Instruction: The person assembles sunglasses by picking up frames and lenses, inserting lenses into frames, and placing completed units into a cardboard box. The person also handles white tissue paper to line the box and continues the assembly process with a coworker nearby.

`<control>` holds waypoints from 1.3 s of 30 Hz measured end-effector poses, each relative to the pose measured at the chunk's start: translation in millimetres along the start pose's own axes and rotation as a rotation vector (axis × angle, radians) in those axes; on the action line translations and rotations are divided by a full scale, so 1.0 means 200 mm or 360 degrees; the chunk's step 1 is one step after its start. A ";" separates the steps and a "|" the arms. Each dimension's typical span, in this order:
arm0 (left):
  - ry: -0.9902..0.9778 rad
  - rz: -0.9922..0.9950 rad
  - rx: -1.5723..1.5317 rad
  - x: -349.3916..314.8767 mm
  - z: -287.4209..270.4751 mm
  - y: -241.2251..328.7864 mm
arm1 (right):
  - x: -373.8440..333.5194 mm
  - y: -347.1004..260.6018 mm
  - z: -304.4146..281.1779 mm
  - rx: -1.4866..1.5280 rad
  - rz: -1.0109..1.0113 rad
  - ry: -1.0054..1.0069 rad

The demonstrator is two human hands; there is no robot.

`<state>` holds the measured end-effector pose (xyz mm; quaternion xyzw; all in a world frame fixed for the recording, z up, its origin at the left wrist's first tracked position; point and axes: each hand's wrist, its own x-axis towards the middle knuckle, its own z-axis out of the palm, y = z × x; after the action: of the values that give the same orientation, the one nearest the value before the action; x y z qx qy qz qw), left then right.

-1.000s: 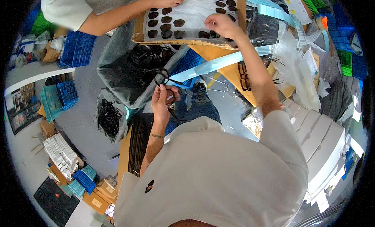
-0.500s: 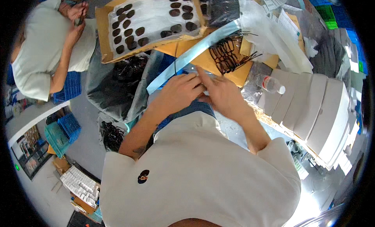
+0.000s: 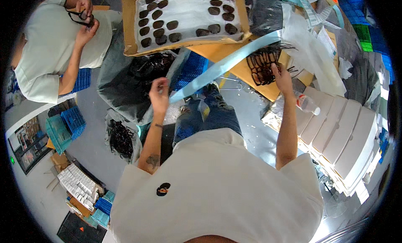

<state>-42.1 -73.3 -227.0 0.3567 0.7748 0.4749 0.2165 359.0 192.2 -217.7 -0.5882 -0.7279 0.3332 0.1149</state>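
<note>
My left hand [image 3: 159,94] is raised beside the grey-lined bin [image 3: 119,90], which holds a heap of dark glasses frames [image 3: 153,66]. Its fingers are loosely bent and apart, with nothing visible in them. On the right, my right hand [image 3: 282,79] is closed at the near edge of a cluster of dark glasses frames [image 3: 261,65] lying on the brown cardboard [image 3: 238,73]. Its fingers pinch a frame there, partly hidden by the hand. A pale blue strip [image 3: 226,65] runs slantwise between my hands.
An open carton [image 3: 130,27] holds rows of dark lenses [image 3: 172,25] on white lining. A plastic bottle [image 3: 307,105] lies by white boxes [image 3: 335,134] at right. Another person [image 3: 63,46] at left handles glasses. A bag of dark frames [image 3: 121,136] stands on the floor.
My hands, together in front of me before, have parted. The left went left to the bin, the right went right to the frame cluster. The view has shifted.
</note>
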 end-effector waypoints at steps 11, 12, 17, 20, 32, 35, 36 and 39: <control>-0.0929 -0.0429 0.1521 0.33 -0.02 -1.87 | -0.43 -0.50 0.06 -0.0506 -0.0533 0.0914; -0.1298 -0.0205 0.2006 0.33 -0.02 -2.02 | -0.48 -0.52 0.11 -0.0382 -0.0591 0.0804; -0.1402 -0.0700 0.1664 0.43 0.14 -1.83 | -0.70 -0.64 0.50 -0.0062 -0.0429 0.0380; -0.1243 -0.0615 0.1525 0.31 -0.07 -1.93 | -0.76 -0.72 0.58 0.0275 -0.0436 0.0228; 0.0622 -0.0201 -0.0995 0.25 -0.49 -1.14 | -0.60 -1.15 0.39 0.0744 -0.0827 0.0003; 0.0820 0.0055 -0.0486 0.27 -0.48 -0.58 | -0.56 -1.33 0.38 0.0606 -0.1193 -0.0138; 0.0804 0.0010 -0.0566 0.25 -0.46 -0.37 | -0.55 -1.38 0.40 0.0552 -0.1289 -0.0229; 0.0464 -0.0231 -0.0842 0.06 -0.44 0.18 | -0.50 -1.56 0.48 0.0320 -0.1587 -0.0173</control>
<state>-96.3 -104.2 -155.6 0.1600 0.6707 0.6894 0.2218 90.8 38.7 -73.2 -0.1372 -0.8892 0.3364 0.2780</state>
